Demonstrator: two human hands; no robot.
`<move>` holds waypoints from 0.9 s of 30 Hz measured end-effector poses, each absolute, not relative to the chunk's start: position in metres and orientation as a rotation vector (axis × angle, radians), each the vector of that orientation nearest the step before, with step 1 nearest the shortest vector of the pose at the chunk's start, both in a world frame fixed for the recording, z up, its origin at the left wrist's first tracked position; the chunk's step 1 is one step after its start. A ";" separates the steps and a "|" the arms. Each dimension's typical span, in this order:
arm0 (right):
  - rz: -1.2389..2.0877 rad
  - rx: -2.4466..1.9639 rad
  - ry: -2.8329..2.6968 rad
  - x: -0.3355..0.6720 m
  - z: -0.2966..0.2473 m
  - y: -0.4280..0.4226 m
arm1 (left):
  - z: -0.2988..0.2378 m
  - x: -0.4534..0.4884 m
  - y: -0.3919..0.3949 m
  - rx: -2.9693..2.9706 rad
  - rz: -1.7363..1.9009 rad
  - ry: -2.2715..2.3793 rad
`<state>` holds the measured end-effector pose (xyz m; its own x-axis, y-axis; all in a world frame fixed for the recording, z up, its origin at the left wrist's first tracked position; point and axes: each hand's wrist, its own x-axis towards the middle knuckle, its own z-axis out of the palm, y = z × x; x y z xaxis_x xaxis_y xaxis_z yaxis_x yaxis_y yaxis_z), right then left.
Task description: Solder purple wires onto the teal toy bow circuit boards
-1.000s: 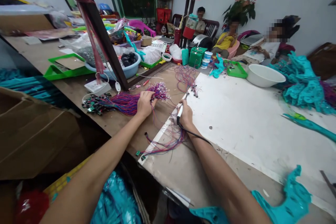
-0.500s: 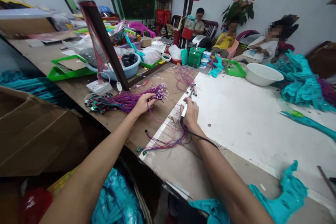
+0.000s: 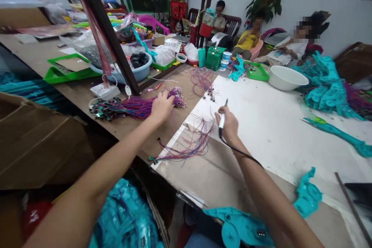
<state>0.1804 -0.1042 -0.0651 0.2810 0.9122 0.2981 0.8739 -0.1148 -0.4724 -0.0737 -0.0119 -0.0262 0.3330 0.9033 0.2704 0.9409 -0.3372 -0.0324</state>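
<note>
My left hand (image 3: 161, 107) rests on a thick bundle of red, blue and purple wires (image 3: 136, 106) lying on the brown table, fingers curled over its right end. My right hand (image 3: 228, 124) is closed round a white-and-black soldering iron (image 3: 222, 118), tip up, its black cord (image 3: 241, 151) trailing back along my forearm. It hovers over the white sheet (image 3: 276, 131). Loose wires with small connectors (image 3: 186, 145) lie between my two hands at the sheet's near edge.
A dark slanted post (image 3: 107, 35) rises behind the bundle, with a blue basin (image 3: 139, 71) and green trays (image 3: 69, 70) beyond. A white bowl (image 3: 286, 78) and teal plastic parts (image 3: 328, 89) sit right. Three seated people are at the far end. A cardboard box (image 3: 31, 139) stands left.
My right hand with the soldering iron has moved right, away from the loose wires and out over the white sheet. My left hand stays on the wire bundle. The view has shifted slightly.
</note>
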 end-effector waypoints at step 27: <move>-0.234 -1.617 -1.103 0.323 0.002 -0.378 | 0.159 0.056 -0.050 -2.573 -1.028 -1.303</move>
<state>0.3233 -0.3782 0.0019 0.5455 0.5287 0.6503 0.7471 0.0448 -0.6632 0.0558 -0.0500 0.1592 0.4134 0.6874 0.5971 0.7406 -0.6353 0.2187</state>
